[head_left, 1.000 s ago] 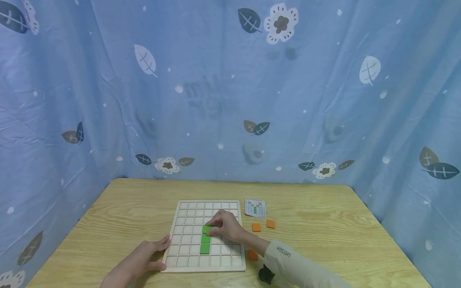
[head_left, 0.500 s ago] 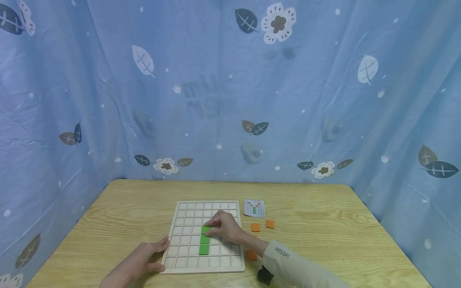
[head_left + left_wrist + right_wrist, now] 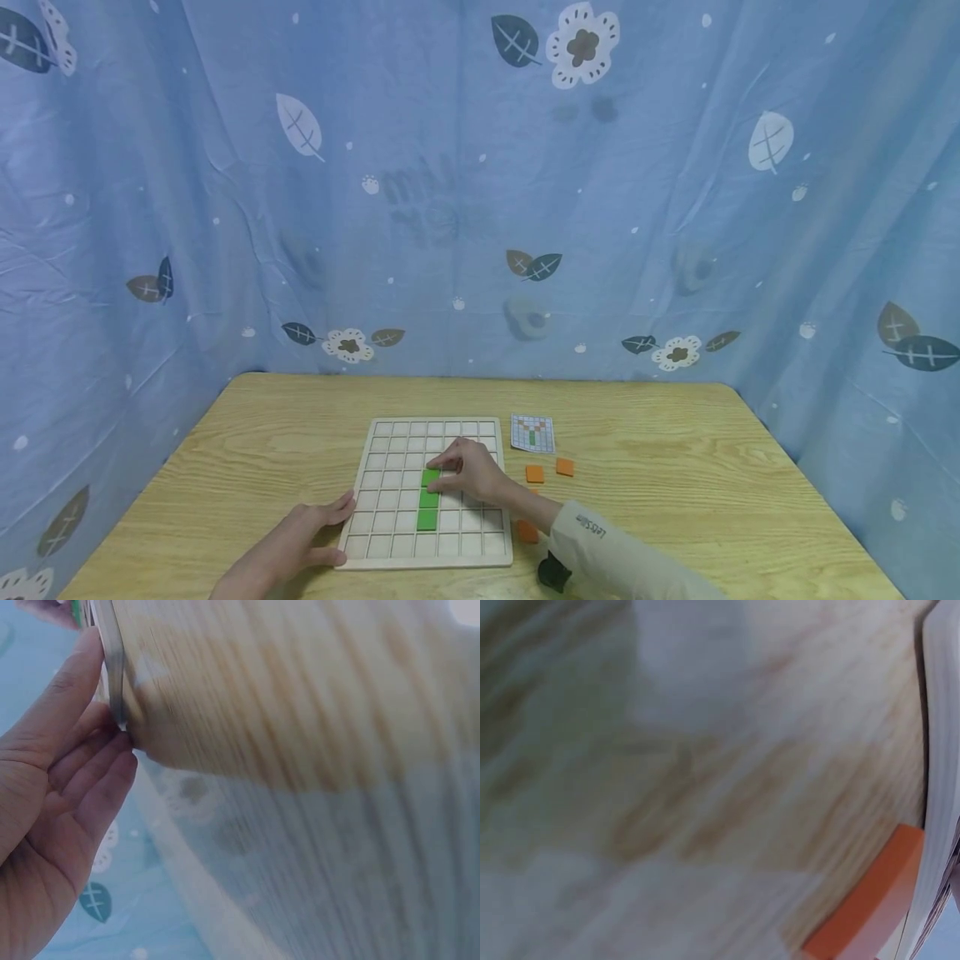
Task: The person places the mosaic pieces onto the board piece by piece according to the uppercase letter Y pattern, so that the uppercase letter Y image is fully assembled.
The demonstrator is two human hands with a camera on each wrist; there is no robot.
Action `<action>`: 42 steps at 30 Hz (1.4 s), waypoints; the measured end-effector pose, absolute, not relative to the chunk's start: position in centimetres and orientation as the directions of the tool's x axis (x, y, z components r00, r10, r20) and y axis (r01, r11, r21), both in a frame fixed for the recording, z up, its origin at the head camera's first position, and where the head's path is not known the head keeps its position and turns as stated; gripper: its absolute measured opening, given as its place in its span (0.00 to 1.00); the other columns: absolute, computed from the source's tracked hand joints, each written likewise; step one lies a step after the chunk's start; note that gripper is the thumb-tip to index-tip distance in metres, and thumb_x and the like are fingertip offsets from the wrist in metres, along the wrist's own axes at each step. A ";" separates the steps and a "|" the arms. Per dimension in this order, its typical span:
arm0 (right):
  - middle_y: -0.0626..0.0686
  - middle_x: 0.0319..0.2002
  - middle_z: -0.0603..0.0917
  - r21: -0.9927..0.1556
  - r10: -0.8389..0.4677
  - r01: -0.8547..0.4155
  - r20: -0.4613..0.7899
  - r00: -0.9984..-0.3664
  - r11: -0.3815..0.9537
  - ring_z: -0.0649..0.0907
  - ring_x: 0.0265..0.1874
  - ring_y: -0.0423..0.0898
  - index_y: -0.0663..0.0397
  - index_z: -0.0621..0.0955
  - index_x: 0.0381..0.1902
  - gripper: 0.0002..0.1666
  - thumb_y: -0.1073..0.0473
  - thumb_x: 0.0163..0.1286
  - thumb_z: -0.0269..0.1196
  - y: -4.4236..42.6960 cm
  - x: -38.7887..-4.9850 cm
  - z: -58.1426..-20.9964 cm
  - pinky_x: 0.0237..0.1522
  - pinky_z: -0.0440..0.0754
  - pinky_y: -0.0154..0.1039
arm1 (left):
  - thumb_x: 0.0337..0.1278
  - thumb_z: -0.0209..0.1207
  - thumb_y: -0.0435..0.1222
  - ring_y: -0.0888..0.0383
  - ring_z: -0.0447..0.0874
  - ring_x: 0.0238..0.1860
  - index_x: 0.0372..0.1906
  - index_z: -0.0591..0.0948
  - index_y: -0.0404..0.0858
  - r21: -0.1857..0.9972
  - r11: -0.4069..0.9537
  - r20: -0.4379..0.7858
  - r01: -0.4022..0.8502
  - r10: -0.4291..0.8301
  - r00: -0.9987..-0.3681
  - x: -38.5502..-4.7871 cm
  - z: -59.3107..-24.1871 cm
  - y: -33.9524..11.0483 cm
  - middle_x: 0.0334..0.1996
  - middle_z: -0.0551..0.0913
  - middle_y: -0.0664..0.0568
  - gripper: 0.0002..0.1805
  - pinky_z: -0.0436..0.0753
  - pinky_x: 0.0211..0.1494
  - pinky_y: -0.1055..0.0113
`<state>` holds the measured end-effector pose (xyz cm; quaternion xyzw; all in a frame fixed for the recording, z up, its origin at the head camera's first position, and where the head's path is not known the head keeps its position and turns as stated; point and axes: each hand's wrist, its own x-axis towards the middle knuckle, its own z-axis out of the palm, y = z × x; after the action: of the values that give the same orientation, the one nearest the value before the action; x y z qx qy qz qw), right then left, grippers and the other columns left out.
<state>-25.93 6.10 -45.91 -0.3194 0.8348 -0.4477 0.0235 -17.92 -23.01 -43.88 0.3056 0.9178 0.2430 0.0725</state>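
A pale wooden grid board (image 3: pixel 402 546) lies flat on the table. Three green square tiles form one column in its cells: a near one (image 3: pixel 427 520), a middle one (image 3: pixel 428 498) and a far one (image 3: pixel 429 477). My right hand (image 3: pixel 476 475) reaches over the board from the right, thumb and forefinger pinching the far green tile. At the board's left edge rests my left hand (image 3: pixel 303 537), thumb by the near corner. In the left wrist view, the left hand's fingers (image 3: pixel 64 712) lie fairly straight against the board's rim. The right wrist view leaves my right fingers out.
Right of the board lie orange tiles (image 3: pixel 535 474), one partly hidden by the right forearm. An orange tile (image 3: pixel 874 900) shows beside the board's edge (image 3: pixel 943 712). A printed pattern card (image 3: pixel 532 433) sits farther back. A small black object (image 3: pixel 553 573) is under the right sleeve.
Both hands hold nearly the same pose, and the tiles stay where they were. Only the head view shifts slightly.
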 end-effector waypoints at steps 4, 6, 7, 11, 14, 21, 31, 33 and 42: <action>0.55 0.33 0.82 -0.765 -0.560 -0.515 0.248 -0.790 0.387 0.75 0.29 0.44 0.63 0.86 0.40 0.16 0.63 0.53 0.73 6.2 -25.9 -45.9 0.30 0.74 0.27 | 0.44 0.68 0.46 0.33 0.73 0.56 0.57 0.71 0.18 0.473 0.693 0.042 0.545 0.600 -0.799 -17.8 -44.0 -23.0 0.59 0.70 0.28 0.41 0.77 0.57 0.53; 0.55 0.33 0.82 -0.764 -0.564 -0.515 0.246 -0.789 0.387 0.76 0.29 0.44 0.63 0.86 0.40 0.16 0.62 0.54 0.73 6.3 -25.9 -45.9 0.31 0.75 0.27 | 0.45 0.68 0.46 0.35 0.73 0.56 0.58 0.71 0.19 0.470 0.694 0.039 0.545 0.600 -0.799 -17.9 -44.1 -23.1 0.59 0.71 0.28 0.41 0.78 0.57 0.57; 0.54 0.33 0.82 -0.764 -0.563 -0.514 0.244 -0.789 0.389 0.76 0.29 0.44 0.63 0.87 0.40 0.15 0.62 0.54 0.73 6.3 -25.9 -45.9 0.31 0.75 0.27 | 0.45 0.67 0.46 0.35 0.73 0.57 0.58 0.71 0.19 0.472 0.695 0.034 0.543 0.601 -0.799 -17.9 -44.1 -23.1 0.59 0.71 0.28 0.42 0.78 0.57 0.58; 0.55 0.33 0.82 -0.769 -0.568 -0.522 0.258 -0.782 0.369 0.77 0.30 0.43 0.63 0.87 0.38 0.13 0.64 0.55 0.72 6.6 -26.0 -45.9 0.32 0.77 0.27 | 0.46 0.67 0.47 0.36 0.73 0.57 0.59 0.70 0.19 0.478 0.697 0.021 0.535 0.600 -0.800 -18.1 -44.2 -23.2 0.59 0.71 0.29 0.42 0.78 0.57 0.61; 0.56 0.33 0.83 -0.767 -0.571 -0.537 0.279 -0.772 0.351 0.77 0.29 0.42 0.63 0.87 0.37 0.11 0.64 0.55 0.72 6.7 -26.0 -45.9 0.32 0.77 0.27 | 0.45 0.67 0.48 0.37 0.74 0.57 0.59 0.70 0.19 0.472 0.697 0.029 0.540 0.600 -0.799 -18.1 -44.2 -23.2 0.59 0.72 0.29 0.43 0.78 0.57 0.61; 0.56 0.32 0.84 -0.744 -0.564 -0.555 0.294 -0.772 0.373 0.77 0.29 0.40 0.63 0.87 0.37 0.11 0.64 0.55 0.72 6.6 -26.0 -45.9 0.31 0.77 0.27 | 0.46 0.67 0.48 0.35 0.73 0.57 0.59 0.71 0.19 0.478 0.690 0.029 0.544 0.607 -0.795 -18.1 -44.2 -23.2 0.59 0.71 0.29 0.43 0.79 0.56 0.61; 0.54 0.32 0.84 -0.743 -0.554 -0.544 0.283 -0.783 0.390 0.78 0.29 0.41 0.62 0.87 0.36 0.11 0.63 0.54 0.72 6.3 -26.0 -46.0 0.32 0.77 0.27 | 0.46 0.67 0.48 0.33 0.70 0.58 0.61 0.69 0.20 0.541 0.701 -0.049 0.466 0.579 -0.814 -18.2 -43.8 -23.0 0.60 0.70 0.29 0.44 0.79 0.55 0.58; 0.55 0.32 0.84 -0.743 -0.562 -0.546 0.280 -0.778 0.386 0.78 0.29 0.40 0.63 0.87 0.37 0.12 0.63 0.55 0.72 6.3 -26.1 -46.0 0.32 0.77 0.27 | 0.46 0.67 0.48 0.33 0.70 0.58 0.61 0.68 0.20 0.545 0.707 -0.062 0.451 0.571 -0.819 -18.2 -43.8 -23.0 0.60 0.70 0.29 0.44 0.79 0.55 0.58; 0.54 0.32 0.84 -0.752 -0.577 -0.527 0.243 -0.780 0.396 0.78 0.29 0.37 0.63 0.87 0.37 0.11 0.64 0.55 0.72 6.6 -26.3 -45.6 0.31 0.78 0.27 | 0.46 0.67 0.48 0.32 0.69 0.58 0.61 0.68 0.20 0.550 0.703 -0.056 0.451 0.569 -0.820 -18.2 -43.8 -23.0 0.60 0.70 0.28 0.44 0.79 0.55 0.57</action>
<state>-26.26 6.64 -45.64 -0.3306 0.8349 -0.4392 0.0283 -18.20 -22.99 -43.78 0.2784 0.9161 0.2661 0.1114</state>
